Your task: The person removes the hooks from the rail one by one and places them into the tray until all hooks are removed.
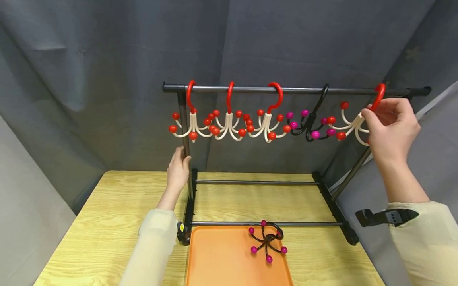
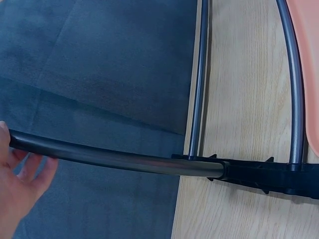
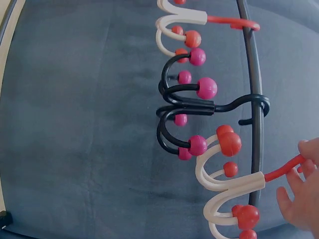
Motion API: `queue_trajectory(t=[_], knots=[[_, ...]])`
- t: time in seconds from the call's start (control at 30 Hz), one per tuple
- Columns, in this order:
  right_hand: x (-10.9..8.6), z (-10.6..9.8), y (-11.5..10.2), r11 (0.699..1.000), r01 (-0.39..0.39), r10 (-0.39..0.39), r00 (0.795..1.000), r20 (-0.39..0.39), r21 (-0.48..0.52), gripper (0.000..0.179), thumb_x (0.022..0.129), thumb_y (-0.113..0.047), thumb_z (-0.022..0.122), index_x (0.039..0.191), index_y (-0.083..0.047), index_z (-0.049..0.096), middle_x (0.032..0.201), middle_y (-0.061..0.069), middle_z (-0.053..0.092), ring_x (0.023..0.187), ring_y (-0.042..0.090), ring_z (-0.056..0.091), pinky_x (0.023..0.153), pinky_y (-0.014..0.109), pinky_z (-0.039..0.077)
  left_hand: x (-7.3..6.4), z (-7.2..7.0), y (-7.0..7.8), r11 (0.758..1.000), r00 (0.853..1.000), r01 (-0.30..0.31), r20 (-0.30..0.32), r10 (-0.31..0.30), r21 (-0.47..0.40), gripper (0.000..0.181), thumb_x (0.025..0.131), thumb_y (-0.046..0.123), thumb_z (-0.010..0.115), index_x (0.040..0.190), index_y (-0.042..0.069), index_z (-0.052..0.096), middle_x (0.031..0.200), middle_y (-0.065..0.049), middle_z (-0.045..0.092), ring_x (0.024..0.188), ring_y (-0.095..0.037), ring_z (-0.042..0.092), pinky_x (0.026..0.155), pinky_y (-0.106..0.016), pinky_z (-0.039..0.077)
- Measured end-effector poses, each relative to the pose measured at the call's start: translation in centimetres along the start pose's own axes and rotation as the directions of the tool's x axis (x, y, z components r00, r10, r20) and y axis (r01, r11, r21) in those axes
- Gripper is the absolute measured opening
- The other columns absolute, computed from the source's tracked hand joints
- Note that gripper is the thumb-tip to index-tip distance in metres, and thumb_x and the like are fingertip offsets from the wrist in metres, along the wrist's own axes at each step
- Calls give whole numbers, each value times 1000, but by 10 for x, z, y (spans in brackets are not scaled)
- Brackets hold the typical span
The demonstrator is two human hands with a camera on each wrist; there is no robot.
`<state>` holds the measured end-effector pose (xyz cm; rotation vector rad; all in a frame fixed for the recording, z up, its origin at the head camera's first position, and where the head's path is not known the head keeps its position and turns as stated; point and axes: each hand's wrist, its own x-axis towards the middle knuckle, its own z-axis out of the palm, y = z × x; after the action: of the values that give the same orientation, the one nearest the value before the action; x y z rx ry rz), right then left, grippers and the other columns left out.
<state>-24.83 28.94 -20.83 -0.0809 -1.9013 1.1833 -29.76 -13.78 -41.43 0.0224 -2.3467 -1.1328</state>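
My right hand [image 1: 395,131] pinches the red hook of a white, multi-armed hanger [image 1: 356,122] with red ball tips, at the right end of the rack's top rail [image 1: 222,89]. In the right wrist view, thumb and fingers hold that hook [image 3: 284,169] close beside the rail. Low on the left, my left hand [image 1: 177,169] grips the rack's left upright post [image 1: 190,182], thumb in front and fingers behind. From the rail hang a black hanger [image 1: 312,119] with magenta balls and, farther left, several white hangers [image 1: 268,119] with red hooks.
An orange tray [image 1: 214,258] lies on the wooden table [image 1: 118,222] in front of the rack. Another black hanger [image 1: 267,239] with magenta tips rests at its right edge. Black rack feet [image 1: 332,206] stand on the table; a grey curtain [image 1: 107,79] hangs behind.
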Motion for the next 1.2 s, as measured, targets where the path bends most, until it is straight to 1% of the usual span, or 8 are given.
queue_trajectory(t=[0.1, 0.33, 0.43, 0.57, 0.67, 0.8, 0.93, 1.2], knots=[[-9, -6, -1, 1000, 22, -22, 1000, -13, -5, 23, 80, -14, 67, 102, -17, 62, 89, -15, 63, 83, -3, 59, 82, 13, 43, -2, -1, 2, 1000, 1000, -3, 4, 3, 2, 36, 92, 26, 49, 125, 11, 43, 106, -15, 56, 92, -36, 58, 74, -53, 43], [-31, -12, 0, 992, 90, -98, 991, -92, -92, 21, 81, -17, 67, 102, -19, 62, 91, -21, 60, 84, -7, 58, 82, 14, 44, -4, -3, 2, 1000, 1000, -1, -10, 1, -10, 36, 93, 26, 48, 125, 11, 43, 107, -15, 56, 93, -36, 58, 75, -53, 44], [-42, -12, 1, 993, 75, -84, 991, -104, -88, 22, 81, -18, 67, 102, -19, 61, 93, -18, 62, 85, -6, 58, 82, 15, 44, -5, -4, 1, 1000, 1000, 5, -20, -5, -5, 36, 93, 25, 49, 124, 10, 43, 107, -15, 56, 93, -36, 58, 75, -53, 44], [-56, -15, 6, 998, 54, -58, 992, -110, -42, 22, 80, -16, 68, 100, -16, 63, 93, -12, 65, 84, -4, 60, 80, 15, 45, -4, -3, 1, 1000, 1000, -8, -27, 8, -8, 35, 93, 22, 50, 124, 10, 43, 107, -16, 55, 94, -36, 58, 75, -53, 43], [-64, -17, 12, 999, 42, -41, 994, -103, 5, 21, 79, -12, 69, 99, -13, 63, 92, -10, 67, 82, -2, 62, 78, 14, 45, -4, -2, 2, 1000, 999, -19, -27, 19, -20, 34, 93, 20, 51, 124, 8, 43, 106, -17, 55, 93, -36, 58, 74, -53, 43], [-77, -18, 18, 999, 19, -16, 996, -84, 35, 21, 78, -9, 70, 98, -10, 64, 90, -10, 68, 81, -1, 63, 78, 13, 46, -3, 0, 3, 1000, 999, -3, -36, 3, -21, 34, 92, 19, 51, 124, 9, 44, 105, -16, 56, 92, -36, 58, 74, -53, 44], [-95, -15, 25, 998, 0, 4, 997, -73, 63, 20, 77, -6, 70, 96, -6, 63, 88, -9, 68, 80, 0, 64, 77, 12, 46, -2, 1, 1, 1000, 999, 12, -30, -13, -17, 34, 93, 22, 50, 124, 10, 43, 104, -15, 55, 93, -36, 57, 76, -53, 43], [-126, -11, 39, 995, -50, 55, 997, -54, 92, 23, 75, -4, 72, 95, 2, 61, 84, -12, 67, 79, 1, 64, 76, 12, 46, -3, 2, -1, 1000, 1000, 5, 6, -5, -22, 37, 92, 26, 49, 125, 10, 41, 106, -16, 54, 94, -37, 56, 76, -52, 43]])
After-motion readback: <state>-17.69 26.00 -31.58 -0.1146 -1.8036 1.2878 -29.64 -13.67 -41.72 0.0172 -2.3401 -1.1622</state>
